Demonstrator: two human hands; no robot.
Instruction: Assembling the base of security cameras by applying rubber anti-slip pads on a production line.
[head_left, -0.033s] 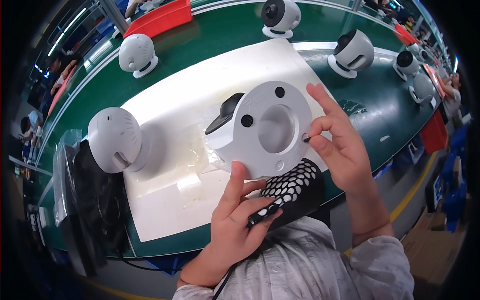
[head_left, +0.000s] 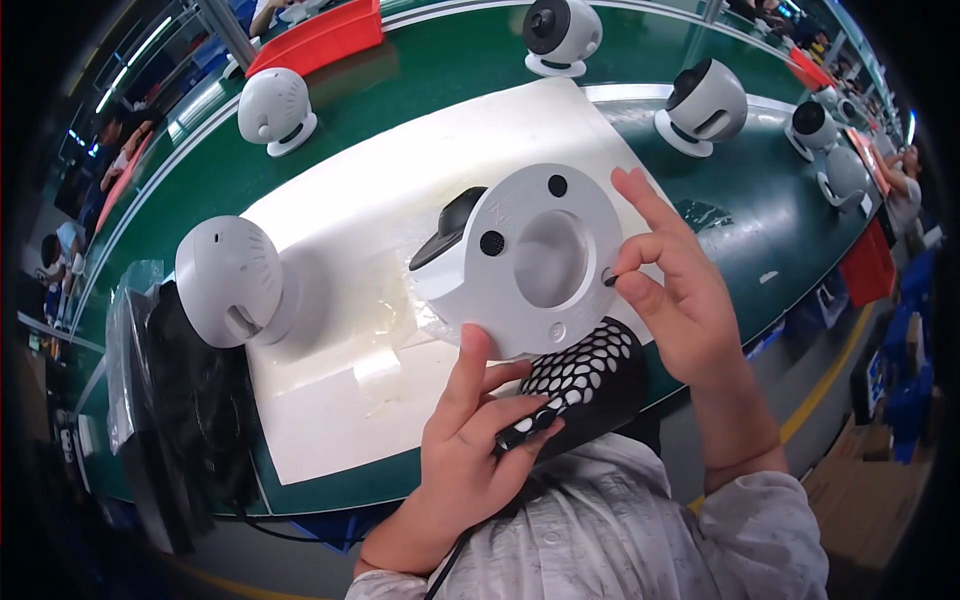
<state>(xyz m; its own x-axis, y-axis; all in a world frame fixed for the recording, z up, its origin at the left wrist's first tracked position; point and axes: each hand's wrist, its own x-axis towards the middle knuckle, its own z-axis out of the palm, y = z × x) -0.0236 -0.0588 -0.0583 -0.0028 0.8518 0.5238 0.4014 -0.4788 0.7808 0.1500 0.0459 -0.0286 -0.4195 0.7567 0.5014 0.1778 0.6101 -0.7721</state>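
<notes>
A white round-bodied device lies tipped over, its ring-shaped base (head_left: 600,215) turned up toward me. Two black round pads (head_left: 558,186) sit on that base, and a round recess (head_left: 557,331) shows bare near its lower edge. My right hand (head_left: 680,295) pinches a small black pad (head_left: 611,281) between thumb and forefinger at the base's right rim, over another recess. With curled fingers my left hand (head_left: 475,440) grips a black sheet with rows of white round spots (head_left: 590,365). Its raised forefinger rests against the base's lower edge.
White paper (head_left: 340,420) covers part of the green table (head_left: 390,70). A similar white device (head_left: 230,280) stands at left, several more beyond. A black bag (head_left: 200,400) lies at the left edge; a red tray (head_left: 320,40) is at the back. Other people sit at far tables.
</notes>
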